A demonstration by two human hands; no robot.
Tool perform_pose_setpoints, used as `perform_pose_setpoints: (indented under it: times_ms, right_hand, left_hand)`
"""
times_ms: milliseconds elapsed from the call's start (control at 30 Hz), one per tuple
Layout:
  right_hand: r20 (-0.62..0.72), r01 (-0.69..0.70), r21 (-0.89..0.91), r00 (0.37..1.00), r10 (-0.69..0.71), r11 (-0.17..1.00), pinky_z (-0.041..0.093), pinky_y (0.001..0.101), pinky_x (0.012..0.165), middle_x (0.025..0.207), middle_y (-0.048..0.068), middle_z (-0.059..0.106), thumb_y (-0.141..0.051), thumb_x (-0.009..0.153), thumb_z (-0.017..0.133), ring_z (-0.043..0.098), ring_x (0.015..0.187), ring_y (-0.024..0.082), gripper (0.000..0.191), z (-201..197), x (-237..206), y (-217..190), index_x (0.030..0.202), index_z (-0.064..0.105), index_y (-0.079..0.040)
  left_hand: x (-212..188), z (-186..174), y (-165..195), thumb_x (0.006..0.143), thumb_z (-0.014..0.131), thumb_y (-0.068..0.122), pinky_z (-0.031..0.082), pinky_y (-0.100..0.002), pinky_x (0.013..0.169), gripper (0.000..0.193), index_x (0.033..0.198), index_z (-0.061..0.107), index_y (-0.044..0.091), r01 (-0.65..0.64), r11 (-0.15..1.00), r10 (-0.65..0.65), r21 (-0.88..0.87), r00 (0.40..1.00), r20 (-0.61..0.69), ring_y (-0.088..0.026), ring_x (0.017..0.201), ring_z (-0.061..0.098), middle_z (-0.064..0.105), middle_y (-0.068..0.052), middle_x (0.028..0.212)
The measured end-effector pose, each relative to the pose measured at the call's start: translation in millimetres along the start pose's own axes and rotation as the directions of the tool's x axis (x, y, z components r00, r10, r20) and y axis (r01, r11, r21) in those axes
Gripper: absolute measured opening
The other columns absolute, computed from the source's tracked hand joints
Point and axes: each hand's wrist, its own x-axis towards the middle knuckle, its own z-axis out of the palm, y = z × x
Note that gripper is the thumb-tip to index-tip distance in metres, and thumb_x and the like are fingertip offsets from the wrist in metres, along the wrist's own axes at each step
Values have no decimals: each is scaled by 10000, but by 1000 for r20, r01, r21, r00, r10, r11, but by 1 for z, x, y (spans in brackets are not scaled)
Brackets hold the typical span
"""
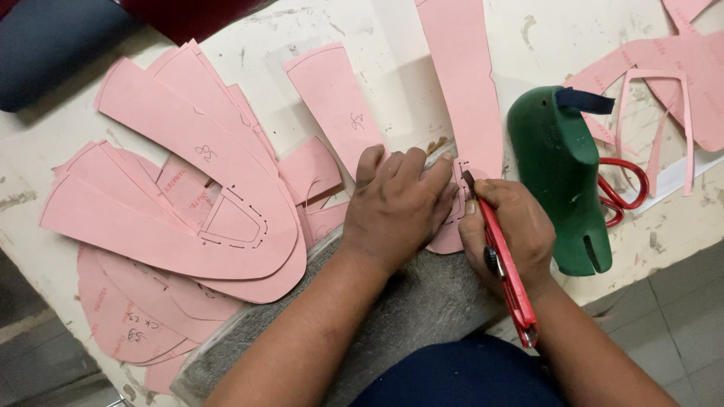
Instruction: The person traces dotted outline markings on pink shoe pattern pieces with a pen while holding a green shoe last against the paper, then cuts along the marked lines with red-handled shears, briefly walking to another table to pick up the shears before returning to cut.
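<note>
My left hand [396,203] lies flat, fingers together, pressing a long pink paper pattern piece [464,90] onto a grey cutting mat [422,301]. My right hand [509,230] grips a red utility knife [507,267], its blade tip touching the pattern just right of my left fingertips. Small slots are cut in the pattern near the blade.
A fan of pink pattern pieces [188,196] covers the worn white table [543,30] at left, one with a cut-out tongue shape. A green shoe last [562,181] stands right of my hand, with red-handled scissors [626,188] behind it. More pink pieces [671,68] lie at top right.
</note>
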Motion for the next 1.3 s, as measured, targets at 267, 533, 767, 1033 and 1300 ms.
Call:
perform_pose_setpoints:
  times_ms: [267, 533, 767, 1033, 1300]
  right_hand:
    - [13, 16, 9, 1000, -16, 1000, 594, 395, 858, 1041, 228, 694, 27, 899, 702, 720, 945, 356, 219, -2, -3, 2, 1098, 612, 47]
    - [-10, -321, 343, 939, 345, 883, 613, 294, 905, 1089, 141, 737, -85, 1038, 646, 738, 975, 164, 217, -2, -14, 3, 1206, 639, 54]
    - [-40, -256, 320, 958, 283, 912, 601, 268, 890, 1085, 136, 749, -119, 1049, 677, 732, 968, 152, 255, 4, -11, 10, 1232, 666, 58]
    - [-36, -306, 242, 945, 324, 921, 569, 256, 809, 1019, 124, 748, -135, 1017, 718, 705, 861, 146, 234, 9, -9, 12, 1187, 715, 26]
    - [-11, -147, 158, 989, 150, 977, 589, 303, 841, 1076, 167, 726, -66, 977, 699, 732, 920, 213, 218, 3, -2, 14, 1172, 681, 31]
  left_hand:
    - [-1, 0, 1, 960, 686, 320, 317, -391, 1111, 296, 1188, 698, 132, -13, 1000, 13, 17, 1000, -7, -185, 976, 596, 592, -35, 972]
    - [-2, -8, -1, 1027, 639, 314, 344, -360, 1044, 202, 1040, 641, 112, -113, 986, 120, 124, 991, -54, -183, 966, 570, 559, -42, 952]
    - [0, -10, 1, 1011, 653, 294, 374, -363, 1015, 181, 1020, 633, 114, -101, 992, 106, 82, 992, -65, -189, 966, 579, 559, -43, 946]
    - [0, -10, 1, 1007, 673, 291, 371, -356, 1019, 208, 1075, 654, 95, -89, 993, 94, 78, 993, -65, -177, 976, 594, 582, -37, 970]
    - [-1, -8, 1, 1001, 668, 295, 366, -355, 1028, 217, 1080, 655, 93, -82, 992, 89, 92, 994, -65, -176, 979, 597, 586, -37, 976]
